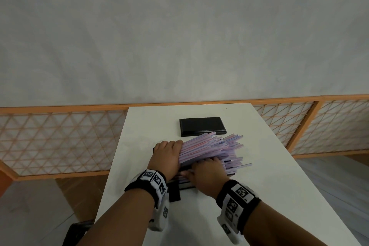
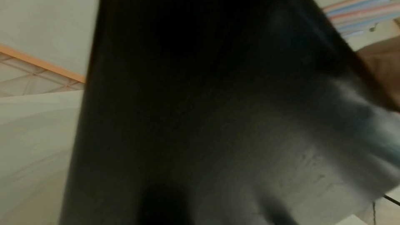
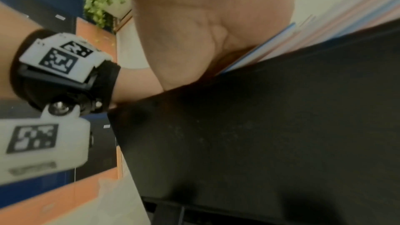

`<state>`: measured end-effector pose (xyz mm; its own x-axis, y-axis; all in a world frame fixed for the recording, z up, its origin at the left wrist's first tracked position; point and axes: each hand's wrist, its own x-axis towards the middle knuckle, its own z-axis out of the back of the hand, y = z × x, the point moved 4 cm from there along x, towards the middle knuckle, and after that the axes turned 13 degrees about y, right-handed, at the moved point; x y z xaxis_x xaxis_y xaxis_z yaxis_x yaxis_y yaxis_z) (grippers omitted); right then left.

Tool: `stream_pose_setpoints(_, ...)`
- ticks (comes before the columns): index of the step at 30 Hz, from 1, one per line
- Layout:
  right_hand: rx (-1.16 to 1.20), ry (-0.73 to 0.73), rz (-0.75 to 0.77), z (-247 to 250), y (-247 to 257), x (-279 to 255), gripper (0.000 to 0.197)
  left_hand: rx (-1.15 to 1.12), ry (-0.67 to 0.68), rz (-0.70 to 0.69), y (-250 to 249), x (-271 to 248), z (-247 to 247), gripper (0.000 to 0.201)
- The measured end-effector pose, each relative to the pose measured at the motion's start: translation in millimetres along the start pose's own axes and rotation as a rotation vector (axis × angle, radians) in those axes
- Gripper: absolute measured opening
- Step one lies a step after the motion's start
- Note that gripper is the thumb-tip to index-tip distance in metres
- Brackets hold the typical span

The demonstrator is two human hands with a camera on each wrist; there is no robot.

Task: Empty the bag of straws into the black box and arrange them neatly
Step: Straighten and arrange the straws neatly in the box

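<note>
A thick bundle of pink and blue straws (image 1: 211, 150) lies across the black box (image 1: 185, 184), which my hands mostly hide. My left hand (image 1: 167, 156) cups the left ends of the straws, fingers curled over them. On the near side of the bundle, my right hand (image 1: 207, 173) has its fingers curled into the straws, thumb pointing left. The right ends of the straws fan out unevenly past the box. In the right wrist view my right palm (image 3: 205, 32) lies on the straws (image 3: 324, 28) above the box wall (image 3: 259, 134). The left wrist view is filled by the box (image 2: 194, 109), with straws (image 2: 363, 9) at the top right.
The box's black lid (image 1: 202, 126) lies flat on the white table (image 1: 269, 195) just beyond the straws. An orange lattice fence (image 1: 60, 138) runs behind and beside the table. The table's left edge is close to my left forearm.
</note>
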<state>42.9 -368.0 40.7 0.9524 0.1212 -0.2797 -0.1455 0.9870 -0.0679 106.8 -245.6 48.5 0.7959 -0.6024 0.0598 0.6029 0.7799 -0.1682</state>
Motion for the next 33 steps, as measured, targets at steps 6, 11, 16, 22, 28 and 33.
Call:
stream_pose_setpoints(6,0.306,-0.300,0.213,18.1,-3.8,-10.9,0.032,0.007,-0.008,-0.008,0.0,-0.4,-1.6,0.050)
stream_pose_setpoints(11,0.434,-0.814,-0.194,8.1,-43.5,-57.1,0.027,-0.003,-0.008,-0.001,0.0,-1.4,-1.6,0.050)
stream_pose_setpoints(16,0.687,-0.579,-0.278,-11.4,-52.6,-48.6,0.057,0.001,-0.006,-0.007,-0.8,-2.3,-1.7,0.048)
stream_pose_setpoints(22,0.596,-0.523,-0.153,-21.7,-37.8,-34.8,0.059,0.001,0.022,0.016,0.1,-1.9,0.1,0.048)
stream_pose_setpoints(28,0.519,-0.679,-0.268,-19.5,-46.5,-51.3,0.053,0.014,0.034,0.018,-1.0,-1.0,0.0,0.048)
stream_pose_setpoints(33,0.261,-0.707,0.212,-13.2,-2.2,-61.2,0.037,0.022,0.035,0.029,-1.6,-0.3,-0.7,0.044)
